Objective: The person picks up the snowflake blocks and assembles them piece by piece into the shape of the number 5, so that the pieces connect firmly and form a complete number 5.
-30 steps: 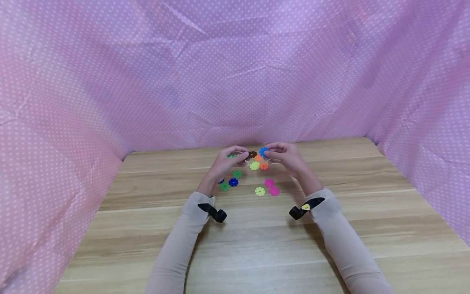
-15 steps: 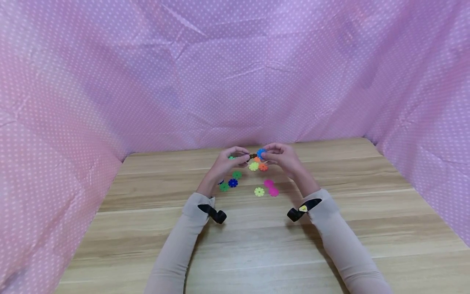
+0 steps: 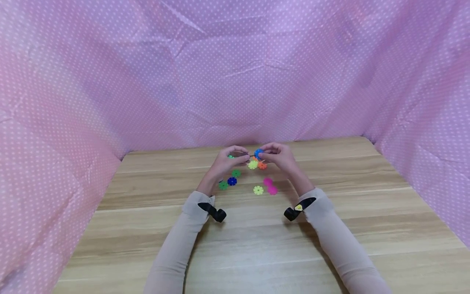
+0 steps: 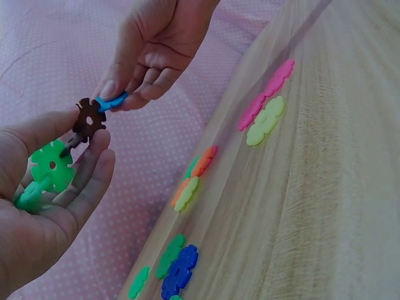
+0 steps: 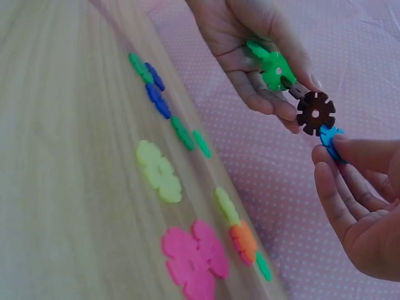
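Left hand (image 3: 227, 160): thumb and fingertips pinch the brown discs (image 5: 316, 102); green discs (image 4: 64, 175) lie inside its curved fingers. Right hand (image 3: 282, 158): thumb and forefinger pinch the blue disc (image 5: 329, 140). Blue meets brown's edge between both sets of fingertips; cannot tell whether slotted in.

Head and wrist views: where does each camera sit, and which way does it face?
Head: worn on the head, facing forward and down at the table; left hand, right hand and sleeves show.
Left wrist: on that wrist, facing the disc chain; left hand near, right hand beyond.
Right wrist: on that wrist, facing the blue disc; right hand near, left hand beyond.
Shared by both wrist views: both hands, disc chain, blue disc.
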`<act>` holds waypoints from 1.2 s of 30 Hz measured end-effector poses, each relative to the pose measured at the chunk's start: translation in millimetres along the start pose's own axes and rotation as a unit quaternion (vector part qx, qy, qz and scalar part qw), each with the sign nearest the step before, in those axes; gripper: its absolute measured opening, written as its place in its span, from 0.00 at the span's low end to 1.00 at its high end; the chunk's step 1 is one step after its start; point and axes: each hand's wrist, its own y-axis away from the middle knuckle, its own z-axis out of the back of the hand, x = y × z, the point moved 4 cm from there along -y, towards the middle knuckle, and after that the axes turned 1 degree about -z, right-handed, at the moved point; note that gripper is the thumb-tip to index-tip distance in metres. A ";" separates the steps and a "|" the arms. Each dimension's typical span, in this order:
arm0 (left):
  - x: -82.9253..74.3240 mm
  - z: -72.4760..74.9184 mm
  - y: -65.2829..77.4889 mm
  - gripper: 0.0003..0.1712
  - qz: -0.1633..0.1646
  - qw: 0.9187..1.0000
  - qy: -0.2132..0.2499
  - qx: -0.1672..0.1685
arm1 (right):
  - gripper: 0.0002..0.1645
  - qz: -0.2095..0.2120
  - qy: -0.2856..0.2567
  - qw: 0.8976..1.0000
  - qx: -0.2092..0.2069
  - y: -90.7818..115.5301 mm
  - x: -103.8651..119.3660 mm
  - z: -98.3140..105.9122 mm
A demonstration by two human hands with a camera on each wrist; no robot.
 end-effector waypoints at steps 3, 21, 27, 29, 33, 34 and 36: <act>2.0 0.0 1.2 0.20 0.014 1.000 0.000 -0.005 | 0.16 0.012 0.004 1.000 -0.003 -0.9 -3.0 0.1; 6.5 0.2 0.7 0.28 0.004 0.999 -0.008 -0.034 | 0.17 0.030 0.017 0.999 -0.016 -2.1 -3.9 4.3; 9.7 -0.4 -1.8 0.25 -0.006 0.999 0.012 -0.048 | 0.16 0.031 0.020 0.999 -0.026 -2.3 -4.0 4.5; 10.4 -1.1 -2.1 0.24 -0.007 0.998 0.018 -0.053 | 0.16 0.030 0.021 0.999 -0.028 -1.5 -3.5 4.5; 10.9 -2.7 -1.6 0.26 0.001 0.998 0.023 -0.060 | 0.16 0.028 0.023 0.999 -0.028 0.8 -2.0 4.3; 10.8 -3.0 -1.3 0.27 0.003 0.998 0.022 -0.062 | 0.16 0.028 0.024 0.999 -0.028 1.2 -1.6 4.3; 10.3 -3.4 -0.3 0.27 0.006 0.998 0.020 -0.065 | 0.17 0.029 0.025 0.999 -0.030 1.9 -0.9 4.3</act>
